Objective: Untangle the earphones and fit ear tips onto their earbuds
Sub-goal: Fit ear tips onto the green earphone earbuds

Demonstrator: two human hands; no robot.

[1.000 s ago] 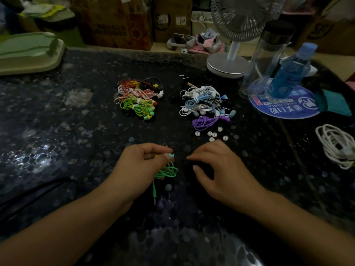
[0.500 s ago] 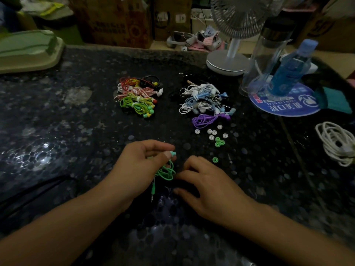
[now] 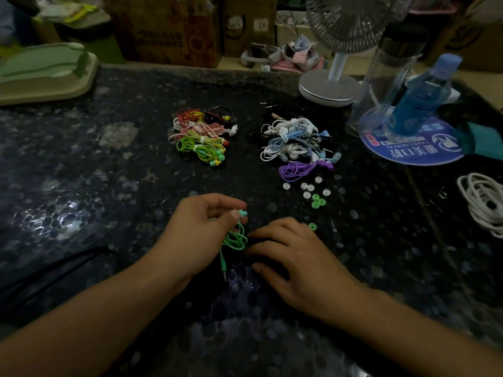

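Left hand (image 3: 196,229) is up off the dark speckled stone tabletop (image 3: 109,186), fingers curled round a mint-green wired earphone set (image 3: 235,238): one bare teal earbud (image 3: 241,213) pokes out between thumb and forefinger, the cord hangs in a loose tangle of loops below the hand, and the jack plug (image 3: 223,269) dangles straight down at six o'clock. Right hand (image 3: 296,257) lies palm-down just beside that tangle at three o'clock, fingers bent with tips on the tabletop; whether it holds anything underneath, I cannot tell.

At its one o'clock, a single green ring-shaped ear tip (image 3: 312,226) sits close to the fingertips. Further out at twelve, three more green ear tips (image 3: 317,201) cluster together, touching a scatter of white ear tips (image 3: 307,187). Beyond those, a purple coiled earphone bundle (image 3: 299,170) lies against a heap of white and blue earphones (image 3: 294,140).

At eleven o'clock from the hands, well apart, a pile of tied earphone bundles in red, pink, yellow and lime (image 3: 202,137).

Far edge, one o'clock: a white desk fan on a round base (image 3: 330,85), then a clear plastic tumbler (image 3: 381,77) and a blue bottle (image 3: 419,96) standing on a round blue printed mat (image 3: 413,151). At three o'clock, a coiled white cable (image 3: 484,202). Far left, ten o'clock, a pale green tray (image 3: 46,72).
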